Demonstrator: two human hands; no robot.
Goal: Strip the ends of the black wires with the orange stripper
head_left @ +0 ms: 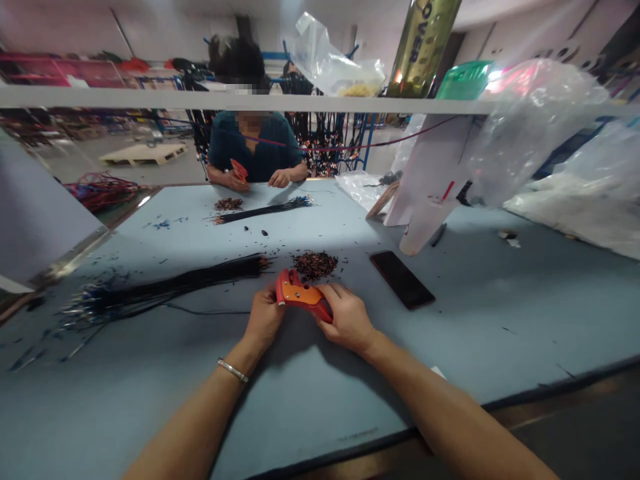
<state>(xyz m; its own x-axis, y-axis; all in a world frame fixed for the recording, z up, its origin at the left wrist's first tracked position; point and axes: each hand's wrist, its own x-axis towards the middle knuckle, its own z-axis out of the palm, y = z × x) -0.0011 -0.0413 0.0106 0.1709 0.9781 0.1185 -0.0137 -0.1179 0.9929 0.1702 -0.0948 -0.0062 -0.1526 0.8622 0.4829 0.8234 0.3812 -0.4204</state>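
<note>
An orange and red wire stripper (300, 293) is in my right hand (350, 319), whose fingers wrap round its handles. My left hand (265, 319) is closed in a pinch right at the tool's red jaws. A single black wire (210, 312) runs from the left into its fingers; the wire's end is hidden there. Left of my hands lies a long bundle of black wires (190, 277) with blue and silvery tips at its far left. Just beyond the stripper is a heap of small black and copper-coloured scraps (315, 265).
A dark phone (403, 280) lies to the right. Across the light blue table (450, 400), a co-worker (255, 150) holds a red tool near another wire bundle (265, 210) and scrap pile (229, 204). A white shelf (175, 100) crosses above; a pale plastic cup (425, 223) stands by its support.
</note>
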